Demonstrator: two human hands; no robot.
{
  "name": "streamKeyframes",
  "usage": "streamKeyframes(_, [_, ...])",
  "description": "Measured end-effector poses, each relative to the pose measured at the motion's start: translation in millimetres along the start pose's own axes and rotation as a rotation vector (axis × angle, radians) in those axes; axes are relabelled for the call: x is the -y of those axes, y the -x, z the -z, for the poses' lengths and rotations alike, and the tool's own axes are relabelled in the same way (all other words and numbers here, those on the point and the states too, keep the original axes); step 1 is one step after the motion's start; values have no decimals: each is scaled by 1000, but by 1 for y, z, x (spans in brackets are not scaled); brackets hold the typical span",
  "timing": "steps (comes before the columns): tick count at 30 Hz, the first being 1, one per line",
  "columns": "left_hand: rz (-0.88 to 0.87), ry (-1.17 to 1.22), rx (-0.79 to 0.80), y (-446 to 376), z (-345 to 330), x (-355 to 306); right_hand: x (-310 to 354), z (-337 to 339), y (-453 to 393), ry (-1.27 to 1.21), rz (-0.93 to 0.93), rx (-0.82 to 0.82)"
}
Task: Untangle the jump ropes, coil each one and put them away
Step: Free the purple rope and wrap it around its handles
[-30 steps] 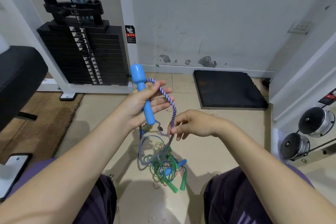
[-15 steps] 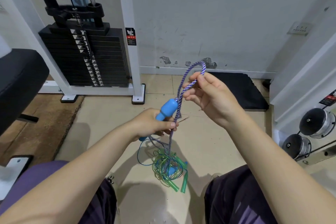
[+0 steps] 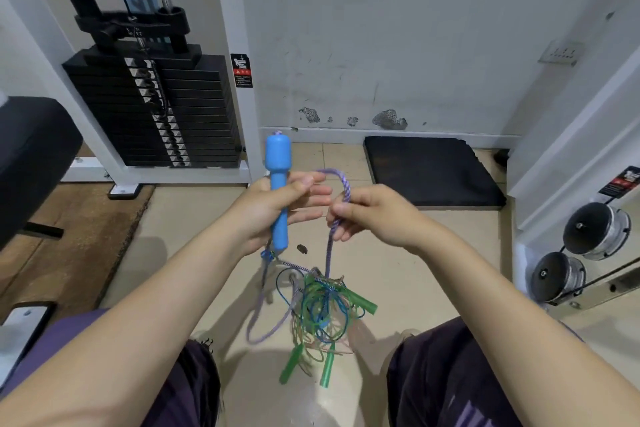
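My left hand (image 3: 273, 210) grips a blue jump-rope handle (image 3: 278, 191) upright, thumb across it. A purple-and-white braided rope (image 3: 343, 185) arches from that hand over to my right hand (image 3: 367, 215), which pinches it. The rope then drops to a tangle of thin green and blue ropes (image 3: 320, 305) that hangs between my knees above the floor. Green handles (image 3: 327, 369) dangle from the tangle's underside, and another green handle (image 3: 362, 302) sticks out to the right.
A black weight stack (image 3: 156, 107) in a white frame stands at the back left. A black padded seat (image 3: 31, 156) is at the left edge. A black floor mat (image 3: 429, 170) lies against the wall. Chrome dumbbell ends (image 3: 595, 230) sit at the right.
My right hand came down from its raised position to the left hand's level, laying a rope loop over. My left hand turned the blue handle upright and lifted it. The tangle swung and hangs lower.
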State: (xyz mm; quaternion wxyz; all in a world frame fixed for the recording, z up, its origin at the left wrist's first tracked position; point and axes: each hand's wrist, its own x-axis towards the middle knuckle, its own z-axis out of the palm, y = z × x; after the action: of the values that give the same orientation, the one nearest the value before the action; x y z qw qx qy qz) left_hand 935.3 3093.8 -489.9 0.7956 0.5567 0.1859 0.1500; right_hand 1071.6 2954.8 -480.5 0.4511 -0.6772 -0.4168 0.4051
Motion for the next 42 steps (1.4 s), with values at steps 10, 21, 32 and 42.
streamKeyframes(10, [119, -528, -2, 2, 3, 26, 26, 12, 8, -616, 234, -199])
streamKeyframes(21, [14, -411, -21, 8, -7, 14, 5, -6, 3, -161, 62, -206])
streamKeyframes(32, [-21, -437, 105, 14, 0, 10, 7, -2, 6, 55, 128, -14])
streamKeyframes(42, [66, -583, -44, 8, 3, 19, 10, 1, 7, 444, -6, -136])
